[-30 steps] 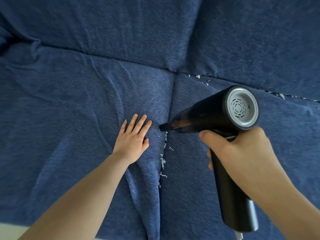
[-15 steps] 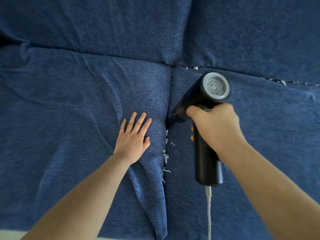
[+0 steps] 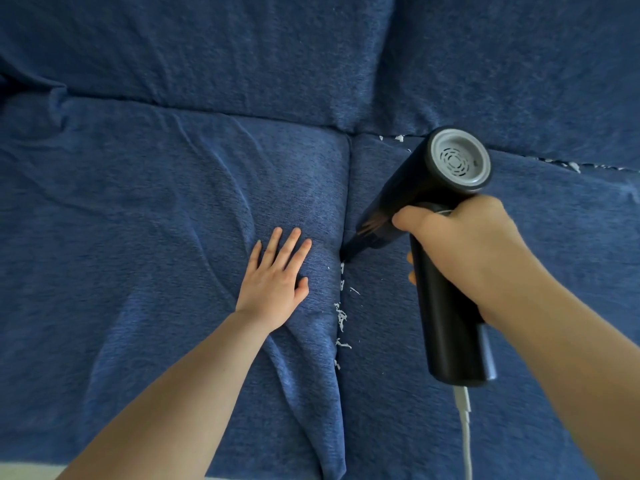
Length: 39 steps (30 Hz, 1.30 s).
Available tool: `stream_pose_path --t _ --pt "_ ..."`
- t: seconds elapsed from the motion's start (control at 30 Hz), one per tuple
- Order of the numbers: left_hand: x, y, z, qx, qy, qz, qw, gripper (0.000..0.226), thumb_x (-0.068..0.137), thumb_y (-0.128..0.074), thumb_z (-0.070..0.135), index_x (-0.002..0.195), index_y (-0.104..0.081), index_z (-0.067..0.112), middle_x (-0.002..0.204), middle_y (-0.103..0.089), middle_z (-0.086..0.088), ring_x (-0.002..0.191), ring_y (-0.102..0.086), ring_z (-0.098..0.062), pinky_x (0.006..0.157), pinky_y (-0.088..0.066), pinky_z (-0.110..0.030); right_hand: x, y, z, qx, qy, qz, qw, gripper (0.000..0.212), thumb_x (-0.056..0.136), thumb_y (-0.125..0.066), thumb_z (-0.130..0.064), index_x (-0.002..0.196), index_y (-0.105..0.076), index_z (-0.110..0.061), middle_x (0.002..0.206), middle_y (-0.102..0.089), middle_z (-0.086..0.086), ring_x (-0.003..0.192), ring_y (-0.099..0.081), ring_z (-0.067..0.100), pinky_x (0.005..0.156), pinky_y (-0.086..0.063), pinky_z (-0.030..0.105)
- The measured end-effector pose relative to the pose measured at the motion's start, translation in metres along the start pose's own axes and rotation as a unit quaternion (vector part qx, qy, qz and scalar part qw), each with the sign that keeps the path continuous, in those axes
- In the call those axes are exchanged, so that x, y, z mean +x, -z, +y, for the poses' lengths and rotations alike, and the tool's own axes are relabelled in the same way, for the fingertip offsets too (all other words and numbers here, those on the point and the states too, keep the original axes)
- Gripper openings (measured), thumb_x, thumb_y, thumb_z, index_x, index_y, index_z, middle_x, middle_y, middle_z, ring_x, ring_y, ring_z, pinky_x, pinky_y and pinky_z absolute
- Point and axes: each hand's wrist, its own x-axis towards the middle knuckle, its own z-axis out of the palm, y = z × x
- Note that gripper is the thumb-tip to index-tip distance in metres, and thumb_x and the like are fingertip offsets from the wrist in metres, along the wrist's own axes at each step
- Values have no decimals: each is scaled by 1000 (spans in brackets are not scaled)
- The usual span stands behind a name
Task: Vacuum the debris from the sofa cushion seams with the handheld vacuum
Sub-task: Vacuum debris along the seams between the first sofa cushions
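My right hand (image 3: 460, 247) grips the handle of a black handheld vacuum (image 3: 429, 188); its narrow nozzle tip (image 3: 346, 254) sits in the seam (image 3: 341, 327) between two blue seat cushions. White shredded debris (image 3: 341, 315) lies along that seam just below the nozzle. My left hand (image 3: 275, 280) rests flat, fingers spread, on the left seat cushion (image 3: 138, 237) beside the seam. More white bits (image 3: 571, 165) lie in the back seam at the right, under the backrest.
A white cord (image 3: 465, 434) hangs from the bottom of the vacuum's handle over the right seat cushion (image 3: 554, 271). Blue backrest cushions (image 3: 242, 46) fill the top. The left cushion's fabric is wrinkled around my left hand. A pale strip of floor (image 3: 27, 471) shows at bottom left.
The vacuum swung from lying across the seam to pointing down into it, then shifted slightly nearer along the seam. My left hand has stayed in place.
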Motion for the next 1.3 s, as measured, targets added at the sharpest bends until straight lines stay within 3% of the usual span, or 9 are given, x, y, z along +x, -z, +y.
stream_pose_path --t 0.13,0.3,0.43,0.67,0.9,1.07,1.3 --pt "0 1 -1 -2 0 -3 1000 63 94 -39 40 153 -24 23 163 -16 0 150 -10 -29 120 -13 -50 5 -1 -7 -12 4 -21 1000 41 54 -68 -44 76 -67 -10 72 -73 14 75 -71 38 76 -60 51" --pt "0 1 -1 -6 1 -1 1000 63 95 -40 40 153 -23 23 163 -14 1 150 -8 -28 121 -12 -50 9 17 -7 -20 16 -25 999 29 72 -74 -33 78 -67 -6 61 -72 11 54 -72 31 63 -62 44" --pt "0 1 -1 -4 0 -10 1000 63 95 -32 42 154 -19 25 164 -9 2 151 -4 -27 121 -8 -50 14 16 -9 6 -13 -30 999 27 75 -75 -28 84 -64 -5 64 -71 12 51 -71 30 56 -59 38" --pt "-1 1 -1 -2 2 -5 1000 63 95 -34 42 154 -19 25 164 -10 2 151 -5 -27 121 -9 -49 17 22 -21 -24 13 -45 999 27 73 -76 -30 81 -64 -7 62 -71 13 51 -70 30 55 -60 40" --pt "-1 2 -1 -3 0 -2 1000 63 96 -40 41 154 -21 24 163 -12 1 151 -6 -27 121 -9 -49 16 9 -19 -51 12 -50 997 39 62 -74 -38 83 -66 -6 84 -73 18 71 -72 37 70 -62 46" --pt "-1 0 0 -2 -2 4 1000 63 95 -41 40 153 -23 24 163 -14 1 151 -8 -28 121 -11 -49 20 23 -26 -48 12 -61 997 28 75 -76 -29 83 -64 -4 56 -70 13 54 -71 33 63 -62 46" --pt "-1 1 -1 0 2 4 1000 63 95 -41 40 153 -24 24 163 -14 1 150 -9 -28 121 -12 -49 20 15 -29 -65 19 -73 995 26 74 -76 -29 77 -64 -6 55 -71 13 58 -72 33 69 -62 49"
